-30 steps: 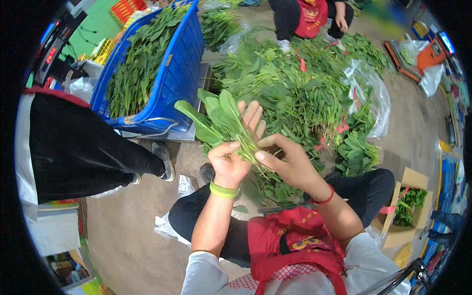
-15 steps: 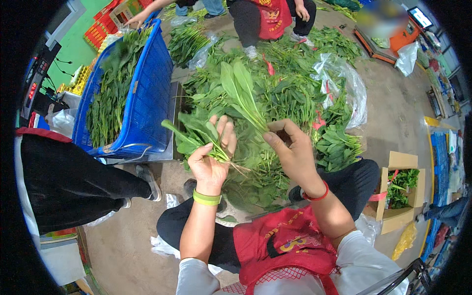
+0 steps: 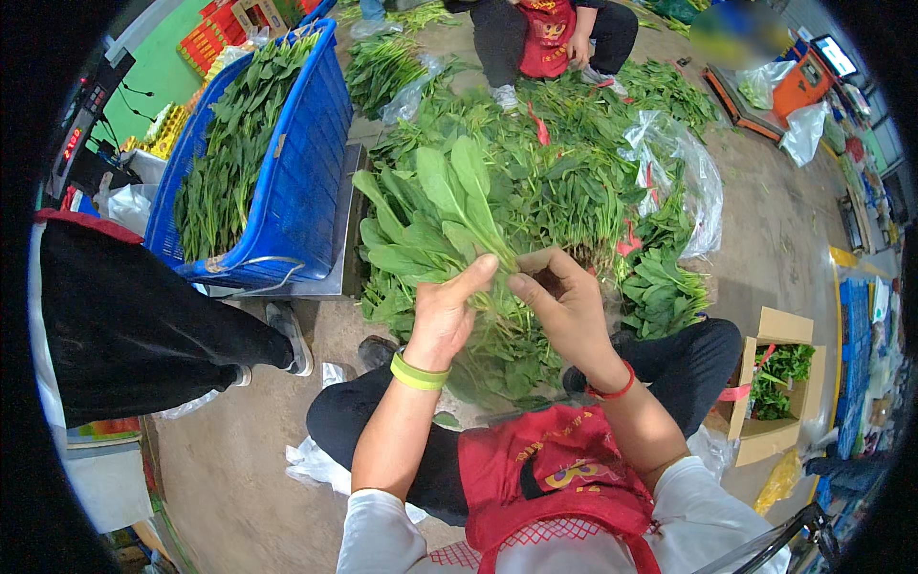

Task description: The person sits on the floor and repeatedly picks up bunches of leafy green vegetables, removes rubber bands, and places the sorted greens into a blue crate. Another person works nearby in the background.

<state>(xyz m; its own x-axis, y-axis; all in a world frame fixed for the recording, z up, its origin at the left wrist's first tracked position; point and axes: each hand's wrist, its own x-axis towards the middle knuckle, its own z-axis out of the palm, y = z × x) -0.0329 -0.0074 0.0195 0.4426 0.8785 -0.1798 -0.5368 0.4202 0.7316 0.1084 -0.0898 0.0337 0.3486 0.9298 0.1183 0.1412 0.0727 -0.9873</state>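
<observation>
A bunch of leafy greens [image 3: 406, 247] is in my left hand [image 3: 446, 320], with its thumb laid over the stems and the leaves fanning out to the upper left. My right hand [image 3: 566, 304] pinches the stem end of a few paler, broad-leaved green stalks [image 3: 457, 187], which stand against that bunch. The two hands almost meet at the stems. Below and beyond them spreads a big pile of loose greens [image 3: 583, 206] on the floor, some bundles tied with red strips.
At the left a tall blue crate [image 3: 308, 158] packed with greens rests on a metal platform [image 3: 350, 215]. A person in dark trousers [image 3: 143, 316] stands beside it; another sits beyond the pile. Right lie clear plastic bags [image 3: 706, 206], a cardboard box [image 3: 770, 440] of greens and an orange scale [image 3: 806, 91].
My left hand has turned and moved up and right, closing round its bunch beside the stalks in my right hand. The far person's arm has left the crate.
</observation>
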